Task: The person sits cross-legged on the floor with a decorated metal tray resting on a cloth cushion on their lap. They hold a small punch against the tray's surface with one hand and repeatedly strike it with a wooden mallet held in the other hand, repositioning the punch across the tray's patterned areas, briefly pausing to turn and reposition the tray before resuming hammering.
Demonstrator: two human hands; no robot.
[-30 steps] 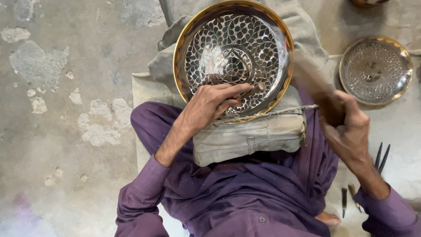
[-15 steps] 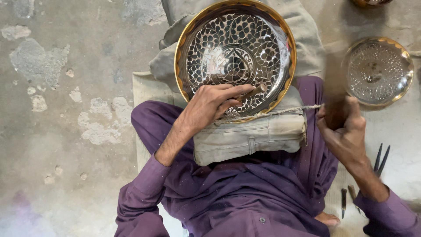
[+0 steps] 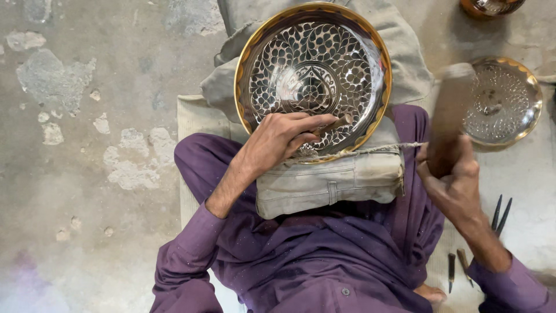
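- Resting on a padded grey cloth bundle (image 3: 330,182) across the person's lap, the big engraved metal bowl (image 3: 313,75) tilts its open face up toward the camera; gold rim, dark leaf pattern inside.
- left hand (image 3: 284,136) closed around a small chisel (image 3: 336,123), fingers curled, hand lying on the bowl's lower inner wall.
- chisel long axis runs roughly left-right, slightly rising; tip points right and up onto the engraved surface near the lower rim. Most of the shaft hidden by the fingers.
- right hand (image 3: 452,177) gripping a wooden mallet (image 3: 449,116), fist shut on the handle's lower end.
- mallet long axis near vertical, head up, motion-blurred; well apart from the chisel, off the bowl's right edge.
- mallet head overlaps the view of a second smaller engraved bowl (image 3: 509,101) sitting on the floor (image 3: 87,145) to the right.
- a cord (image 3: 382,149) runs along the bundle's top edge under the big bowl's rim.
- spare chisels and pointed tools (image 3: 501,211) lie on the floor near the right forearm; two more (image 3: 457,268) lower down.
- another brown vessel (image 3: 492,7) cut off at top right.
- purple sleeves and trousers (image 3: 301,255) fill the lower frame; grey cloth (image 3: 405,64) behind the big bowl.
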